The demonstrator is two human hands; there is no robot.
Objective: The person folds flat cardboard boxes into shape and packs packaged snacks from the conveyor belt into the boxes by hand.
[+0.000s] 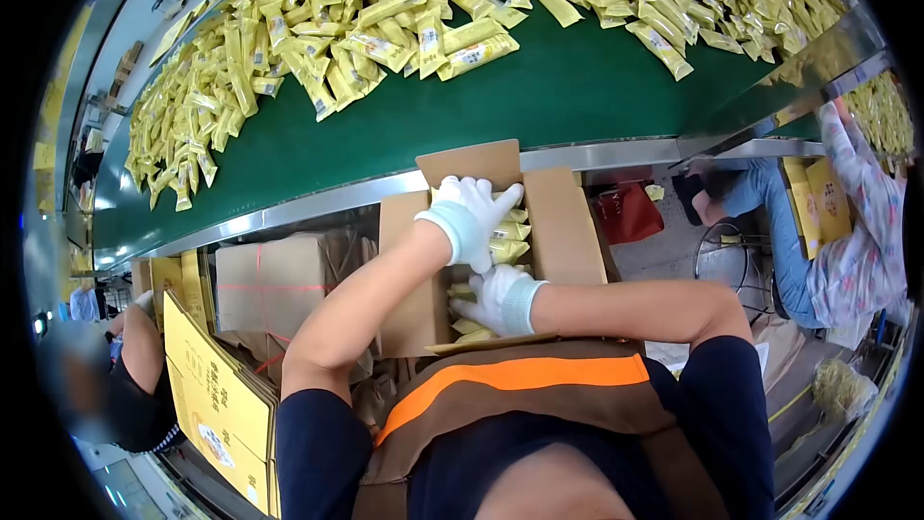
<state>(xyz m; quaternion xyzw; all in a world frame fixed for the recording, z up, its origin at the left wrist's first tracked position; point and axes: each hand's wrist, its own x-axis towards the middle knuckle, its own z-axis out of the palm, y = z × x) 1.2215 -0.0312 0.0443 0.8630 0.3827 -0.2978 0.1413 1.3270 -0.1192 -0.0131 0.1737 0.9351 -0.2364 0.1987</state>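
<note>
An open cardboard box stands against my body with its flaps folded out. Yellow wrapped packets lie in rows inside it. My left hand, in a white glove with a pale green cuff, rests over the far part of the box, fingers spread on the packets and near the far flap. Closer to me, my right hand, gloved alike, reaches down into the box. Its fingers are stretched over the nearer packets, their tips partly hidden. Neither hand visibly grips a packet.
A green conveyor belt with a metal edge crosses ahead, heaped with yellow packets. Folded yellow cartons and a brown-wrapped bundle stand left. A red bag lies right. Co-workers sit on both sides.
</note>
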